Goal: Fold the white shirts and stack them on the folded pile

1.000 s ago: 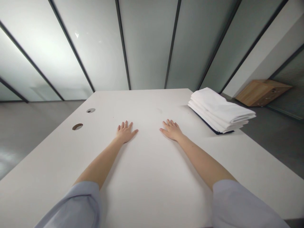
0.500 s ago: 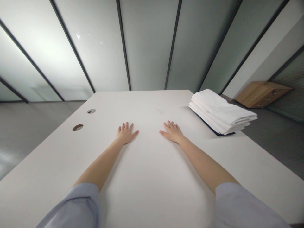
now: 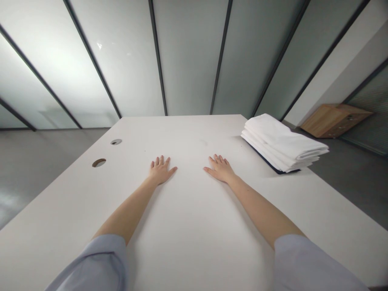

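Note:
My left hand [image 3: 161,171] lies flat on the white table [image 3: 194,226], fingers spread, holding nothing. Across from it, my right hand [image 3: 220,169] also rests palm down on the tabletop with its fingers apart. A stack of folded white cloths [image 3: 281,139] sits at the table's right edge, beyond my right hand and not touched by it. Under the stack a dark navy layer [image 3: 263,158] shows along the near side; its kind I cannot make out.
Two round holes pierce the table's left side: an open one [image 3: 99,163] and one with a grey cover [image 3: 116,142]. Frosted glass panels [image 3: 190,60] stand behind the table. A wooden cabinet [image 3: 330,119] is on the floor at the far right.

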The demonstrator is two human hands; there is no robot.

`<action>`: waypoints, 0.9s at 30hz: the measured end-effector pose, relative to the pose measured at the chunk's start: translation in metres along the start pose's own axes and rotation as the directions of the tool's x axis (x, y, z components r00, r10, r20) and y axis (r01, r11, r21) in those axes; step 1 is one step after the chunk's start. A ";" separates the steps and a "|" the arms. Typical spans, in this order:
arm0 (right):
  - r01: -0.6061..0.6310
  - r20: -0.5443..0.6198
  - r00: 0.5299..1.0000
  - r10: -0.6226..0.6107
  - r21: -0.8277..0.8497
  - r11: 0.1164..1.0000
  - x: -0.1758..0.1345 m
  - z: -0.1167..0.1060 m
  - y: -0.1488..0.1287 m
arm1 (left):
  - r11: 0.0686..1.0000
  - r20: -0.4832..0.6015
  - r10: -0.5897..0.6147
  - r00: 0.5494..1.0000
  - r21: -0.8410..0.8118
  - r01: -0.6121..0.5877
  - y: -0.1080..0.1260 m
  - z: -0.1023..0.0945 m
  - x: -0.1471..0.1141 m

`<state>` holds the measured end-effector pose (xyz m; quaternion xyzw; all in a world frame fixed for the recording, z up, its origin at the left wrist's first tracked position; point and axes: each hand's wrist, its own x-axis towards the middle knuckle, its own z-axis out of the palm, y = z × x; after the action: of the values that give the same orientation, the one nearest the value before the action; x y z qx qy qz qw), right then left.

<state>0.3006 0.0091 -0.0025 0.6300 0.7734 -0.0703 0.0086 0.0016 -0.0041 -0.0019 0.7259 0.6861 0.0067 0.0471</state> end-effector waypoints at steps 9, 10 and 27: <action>-0.006 0.010 1.000 0.006 0.002 1.000 -0.001 -0.003 -0.002 | 1.000 0.018 -0.006 1.000 -0.001 0.006 0.002 -0.003 -0.001; -0.006 0.009 1.000 0.006 0.001 1.000 -0.001 -0.003 -0.002 | 1.000 0.018 -0.006 1.000 0.001 0.006 0.002 -0.003 -0.002; -0.004 0.005 1.000 0.004 -0.006 1.000 0.000 -0.001 0.000 | 0.999 0.042 -0.015 0.999 0.051 0.013 0.004 -0.006 -0.002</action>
<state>0.3009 0.0092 -0.0012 0.6314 0.7723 -0.0695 0.0123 0.0046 -0.0062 0.0042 0.7221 0.6900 -0.0263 0.0430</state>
